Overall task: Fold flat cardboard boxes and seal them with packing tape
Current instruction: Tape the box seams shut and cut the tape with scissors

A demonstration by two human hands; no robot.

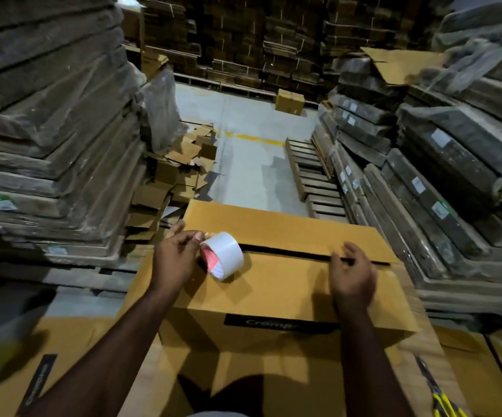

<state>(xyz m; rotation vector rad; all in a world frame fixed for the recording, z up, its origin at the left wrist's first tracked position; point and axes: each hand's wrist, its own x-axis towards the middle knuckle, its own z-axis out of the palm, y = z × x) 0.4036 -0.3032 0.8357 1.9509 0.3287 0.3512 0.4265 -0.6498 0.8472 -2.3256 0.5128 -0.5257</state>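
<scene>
While my left hand pinches the tape roll, the flaps' gap stays open.
My right hand, fingers loosely bent, only rests there; if that flap springs, tape could bridge crooked.

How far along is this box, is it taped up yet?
Folding looks done: the box stands upright, top flaps down. Taping is starting: the left hand holds the tape roll at the seam's left end; the right hand rests on the flaps. The seam remains untaped.

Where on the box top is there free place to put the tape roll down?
The near flap is bare between the left hand, which holds the roll, and the right hand. The far flap is bare too. The seam gap between the flaps is open, so avoid it.
</scene>
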